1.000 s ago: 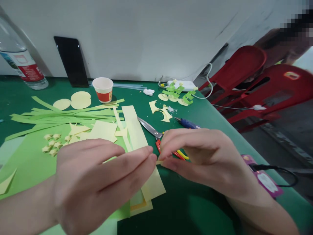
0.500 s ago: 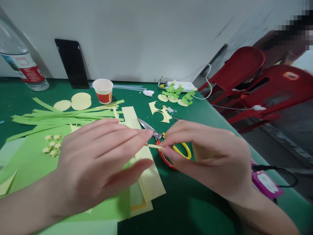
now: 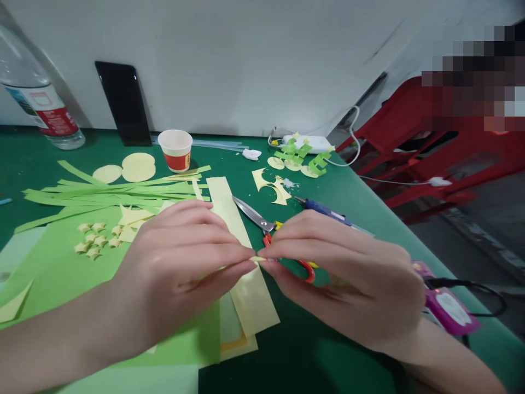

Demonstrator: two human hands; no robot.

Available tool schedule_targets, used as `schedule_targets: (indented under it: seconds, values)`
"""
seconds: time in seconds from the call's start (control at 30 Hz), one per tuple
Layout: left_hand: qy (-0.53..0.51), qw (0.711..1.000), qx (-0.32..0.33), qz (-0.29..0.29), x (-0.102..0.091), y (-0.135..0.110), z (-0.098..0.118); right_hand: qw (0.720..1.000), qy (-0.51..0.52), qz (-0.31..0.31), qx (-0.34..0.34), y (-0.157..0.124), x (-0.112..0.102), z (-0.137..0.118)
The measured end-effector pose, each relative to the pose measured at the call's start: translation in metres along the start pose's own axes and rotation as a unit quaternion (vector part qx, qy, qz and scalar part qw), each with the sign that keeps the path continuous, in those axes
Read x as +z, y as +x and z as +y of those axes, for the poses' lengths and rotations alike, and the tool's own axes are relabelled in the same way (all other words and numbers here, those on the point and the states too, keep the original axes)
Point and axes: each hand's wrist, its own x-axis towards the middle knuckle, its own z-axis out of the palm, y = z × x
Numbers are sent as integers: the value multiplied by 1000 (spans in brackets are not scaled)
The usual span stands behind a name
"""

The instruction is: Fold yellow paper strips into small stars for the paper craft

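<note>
A small pale yellow paper piece [image 3: 258, 259] is pinched between my left hand [image 3: 180, 273] and my right hand [image 3: 348, 279], fingertips closed on both ends of it. Most of the piece is covered by the fingers. Beneath my right fingers lie scissors [image 3: 252, 213] with red and yellow handles, partly hidden. Pale yellow paper strips [image 3: 256, 298] extend below the fingertips. To the left of my left hand, several little folded paper stars [image 3: 93, 241] rest on a green paper sheet [image 3: 53, 262]. A blue pen [image 3: 324, 208] lies just beyond my right hand.
Along the wall stand a water bottle [image 3: 53, 112], a phone [image 3: 125, 104] and a paper cup [image 3: 175, 150]. Green paper strips [image 3: 102, 191] and paper offcuts [image 3: 270, 186] are spread over the table. A purple device [image 3: 453, 306] with a cable sits at right, near red chairs [image 3: 394, 120].
My left thumb has closed against the fingers, and both hands have come together around the yellow paper piece. My right hand sits slightly lower, showing more of the blue pen.
</note>
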Motion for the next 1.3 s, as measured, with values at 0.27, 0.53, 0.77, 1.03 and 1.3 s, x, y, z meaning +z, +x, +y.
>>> schedule_targets:
  seconds: [0.27, 0.53, 0.77, 1.03, 1.3]
  values:
    - [194, 974, 109, -33, -7, -5, -11, 995, 94, 12, 33, 1, -3, 3]
    - [92, 994, 30, 57, -1, 1, -14, 932, 260, 43, 249, 7, -10, 47]
    - [-149, 974, -169, 28, 19, 2, -24, 905, 255, 133, 313, 13, -17, 95]
    - [-364, 841, -393, -75, 50, -4, -38, 890, 219, 117, 381, 11, -19, 141]
    - [-387, 823, -410, -64, 60, -8, -50, 875, 183, 124, 430, 6, -18, 169]
